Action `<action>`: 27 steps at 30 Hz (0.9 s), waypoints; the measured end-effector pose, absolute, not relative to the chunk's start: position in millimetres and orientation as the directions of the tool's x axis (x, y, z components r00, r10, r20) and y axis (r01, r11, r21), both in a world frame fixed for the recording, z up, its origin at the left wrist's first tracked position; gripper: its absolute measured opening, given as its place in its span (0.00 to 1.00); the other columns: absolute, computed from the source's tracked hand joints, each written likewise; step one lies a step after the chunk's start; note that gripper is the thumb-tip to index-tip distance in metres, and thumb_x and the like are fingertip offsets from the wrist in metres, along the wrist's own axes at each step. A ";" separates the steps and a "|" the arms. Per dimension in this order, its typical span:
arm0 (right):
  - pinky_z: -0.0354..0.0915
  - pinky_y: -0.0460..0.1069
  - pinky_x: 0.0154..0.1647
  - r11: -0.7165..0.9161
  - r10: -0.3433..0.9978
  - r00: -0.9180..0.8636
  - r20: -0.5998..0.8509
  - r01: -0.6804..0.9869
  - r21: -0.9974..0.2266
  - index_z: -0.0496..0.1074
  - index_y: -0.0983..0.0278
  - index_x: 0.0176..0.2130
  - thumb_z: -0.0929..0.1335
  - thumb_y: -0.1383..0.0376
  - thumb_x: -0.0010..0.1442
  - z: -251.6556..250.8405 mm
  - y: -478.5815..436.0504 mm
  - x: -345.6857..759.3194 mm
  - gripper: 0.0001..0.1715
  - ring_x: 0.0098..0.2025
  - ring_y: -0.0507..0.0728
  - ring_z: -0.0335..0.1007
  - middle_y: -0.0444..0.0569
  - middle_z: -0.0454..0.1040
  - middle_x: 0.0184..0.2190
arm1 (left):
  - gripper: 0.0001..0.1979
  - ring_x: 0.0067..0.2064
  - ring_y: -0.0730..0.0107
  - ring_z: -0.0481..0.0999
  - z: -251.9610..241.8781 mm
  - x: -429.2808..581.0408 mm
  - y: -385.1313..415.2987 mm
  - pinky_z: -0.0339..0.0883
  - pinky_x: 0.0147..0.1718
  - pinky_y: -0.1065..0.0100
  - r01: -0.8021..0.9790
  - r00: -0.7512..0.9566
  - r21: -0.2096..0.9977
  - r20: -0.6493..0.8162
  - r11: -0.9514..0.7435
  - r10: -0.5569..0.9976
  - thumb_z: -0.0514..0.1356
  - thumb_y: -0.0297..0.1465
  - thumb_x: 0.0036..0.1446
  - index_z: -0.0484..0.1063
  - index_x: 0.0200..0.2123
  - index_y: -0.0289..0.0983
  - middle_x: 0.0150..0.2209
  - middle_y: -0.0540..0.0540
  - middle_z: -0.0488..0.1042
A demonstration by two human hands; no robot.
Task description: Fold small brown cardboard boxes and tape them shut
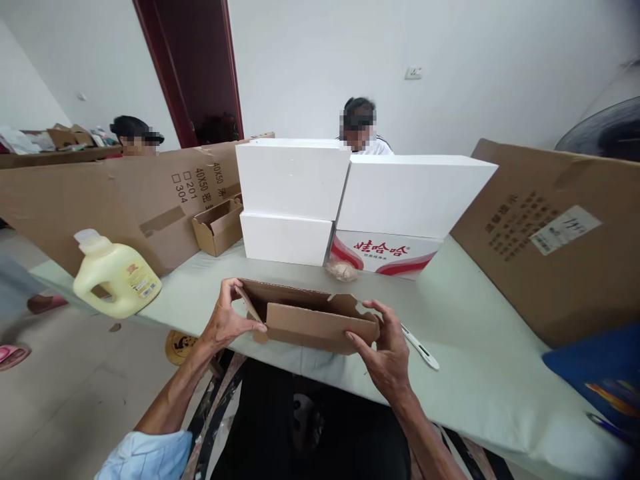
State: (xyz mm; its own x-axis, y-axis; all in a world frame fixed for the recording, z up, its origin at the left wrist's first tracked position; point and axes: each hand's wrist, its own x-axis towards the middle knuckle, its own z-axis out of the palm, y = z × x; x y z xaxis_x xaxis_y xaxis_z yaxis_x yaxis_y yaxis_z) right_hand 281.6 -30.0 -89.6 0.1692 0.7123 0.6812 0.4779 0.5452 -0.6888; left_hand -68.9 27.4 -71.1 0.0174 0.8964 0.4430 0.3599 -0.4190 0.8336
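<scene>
A long, narrow brown cardboard box (320,327) with an open top is held up at the table's front edge. My left hand (227,320) grips its left end, thumb on the near side and fingers behind. At the right end my right hand (387,350) pinches the near wall with the thumb while the fingers reach over the far side. Notched flap edges show along the box's right rim. Just right of my right hand lies a white, slim plastic tool (421,348), partly covered by the hand; its kind I cannot make out.
Stacked white boxes (293,180) and a red-and-white printed carton (385,253) stand ahead. A small bag (343,270) sits before them. Left are another brown box (220,225) and a yellow jug (117,277). Large cardboard panels (555,233) flank the table. Two people sit beyond.
</scene>
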 end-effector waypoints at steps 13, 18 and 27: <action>0.68 0.48 0.34 0.395 0.917 -0.136 0.374 0.431 -0.811 0.75 0.63 0.28 0.72 0.47 0.64 -107.3 -20.1 316.8 0.24 0.33 0.57 0.69 0.47 0.75 0.30 | 0.62 0.54 0.51 0.76 -73.5 -36.5 52.4 0.72 0.54 0.53 0.416 -0.215 0.805 0.540 -0.423 0.814 0.81 0.51 0.31 0.57 0.66 0.42 0.54 0.41 0.71; 0.56 0.46 0.27 0.324 0.946 -0.167 0.279 0.423 -0.846 0.63 0.62 0.23 0.69 0.52 0.64 -104.7 -30.3 318.0 0.25 0.27 0.53 0.57 0.42 0.64 0.24 | 0.48 0.46 0.57 0.76 -66.4 -32.1 50.7 0.74 0.47 0.57 0.468 -0.238 0.814 0.490 -0.343 0.839 0.79 0.51 0.36 0.64 0.57 0.41 0.47 0.46 0.72; 0.63 0.48 0.30 0.331 0.882 0.110 0.457 0.545 -0.770 0.65 0.61 0.21 0.70 0.49 0.64 -69.5 -83.3 355.3 0.27 0.29 0.55 0.65 0.45 0.71 0.25 | 0.41 0.50 0.51 0.77 -52.0 -17.5 61.0 0.78 0.47 0.51 0.543 -0.090 0.685 0.622 -0.485 0.778 0.69 0.56 0.52 0.65 0.60 0.39 0.51 0.40 0.72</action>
State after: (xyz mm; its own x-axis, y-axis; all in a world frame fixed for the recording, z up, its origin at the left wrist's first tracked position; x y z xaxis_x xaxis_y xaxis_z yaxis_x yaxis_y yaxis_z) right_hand 355.3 -83.3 -69.5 0.1100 0.8825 0.4573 0.5445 0.3314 -0.7705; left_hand -17.5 61.0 -52.0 -0.0902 0.7778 0.6220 0.5435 -0.4850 0.6852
